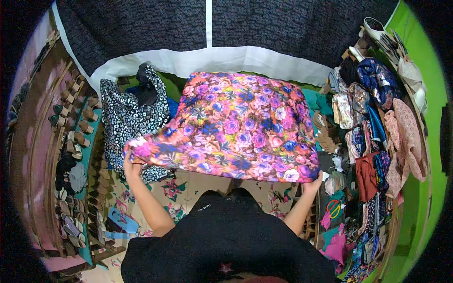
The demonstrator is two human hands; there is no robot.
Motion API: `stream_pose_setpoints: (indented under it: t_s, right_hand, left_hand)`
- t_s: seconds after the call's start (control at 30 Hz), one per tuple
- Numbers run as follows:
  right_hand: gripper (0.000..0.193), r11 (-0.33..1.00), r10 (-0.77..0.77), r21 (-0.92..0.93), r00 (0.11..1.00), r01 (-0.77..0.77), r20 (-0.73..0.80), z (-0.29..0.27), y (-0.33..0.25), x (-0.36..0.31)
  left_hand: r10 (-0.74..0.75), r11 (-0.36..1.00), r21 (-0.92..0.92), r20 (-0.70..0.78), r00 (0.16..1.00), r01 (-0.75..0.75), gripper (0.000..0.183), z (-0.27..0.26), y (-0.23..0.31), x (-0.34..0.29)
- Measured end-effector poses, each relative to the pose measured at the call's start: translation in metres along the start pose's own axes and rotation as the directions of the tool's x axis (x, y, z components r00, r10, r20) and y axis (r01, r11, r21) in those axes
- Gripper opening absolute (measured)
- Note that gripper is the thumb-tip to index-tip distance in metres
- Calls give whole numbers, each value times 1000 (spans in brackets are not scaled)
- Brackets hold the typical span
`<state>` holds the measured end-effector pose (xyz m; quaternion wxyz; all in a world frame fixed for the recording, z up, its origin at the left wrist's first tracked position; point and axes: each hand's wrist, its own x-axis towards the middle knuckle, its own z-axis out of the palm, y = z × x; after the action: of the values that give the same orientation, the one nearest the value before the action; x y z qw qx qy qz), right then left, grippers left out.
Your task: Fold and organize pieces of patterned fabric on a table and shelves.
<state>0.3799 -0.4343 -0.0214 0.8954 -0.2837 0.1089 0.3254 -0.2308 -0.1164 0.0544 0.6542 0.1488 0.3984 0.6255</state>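
Shoes point(86, 126) line the rack well to the left of the floral-print fabric, our landmark; nearer to that fabric, low on its left, we find a light-blue flat piece point(123, 219); just beside the fabric's left edge we see black-and-white animal-print cloth point(113, 118), bunched, with black material at its top. The left hand point(131, 165) pinches the fabric's near left corner, its fingers partly hidden by the folds; we then reach the floral-print fabric point(245, 118) itself, pink, purple, blue and yellow, spread wide between the two hands and in front of the wearer's black top point(222, 236); what lies under its far part we cannot tell. Below its near edge we spot cloth scraps point(174, 189) strewn on the pale floor point(188, 181); the right hand point(312, 185) pinches the fabric's near right corner, thumb showing, the other fingers hard to make out. Right of the fabric and lower, we notice scissors point(329, 209) with red and yellow handles; further right of it we see a rust-coloured garment point(367, 177); beyond that, peach openwork cloth point(405, 141) hangs before the green wall point(434, 94).
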Motion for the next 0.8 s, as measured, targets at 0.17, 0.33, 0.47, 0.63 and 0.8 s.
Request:
stream_pose_setpoints:
  t_s: [0.17,0.33,0.47,0.63,0.8]
  right_hand:
    - [40,746,-514,-487,858,454,12,104,-29,-35]
    - [38,714,-628,-372,777,593,33,121,-45,-42]
    - [53,658,-693,-170,679,733,243,128,-52,-44]
    - [49,583,-705,-271,643,766,301,149,-58,-3]
    - [36,655,-408,-597,882,462,235,195,-41,59]
  left_hand:
    - [150,985,-109,160,976,-133,32,43,36,-3]
    - [411,904,65,127,903,-422,33,75,61,-10]
    - [462,873,150,46,886,-463,38,92,69,-5]
    - [492,847,169,107,864,-503,38,131,68,35]
    - [287,929,216,95,953,-301,19,156,21,122]
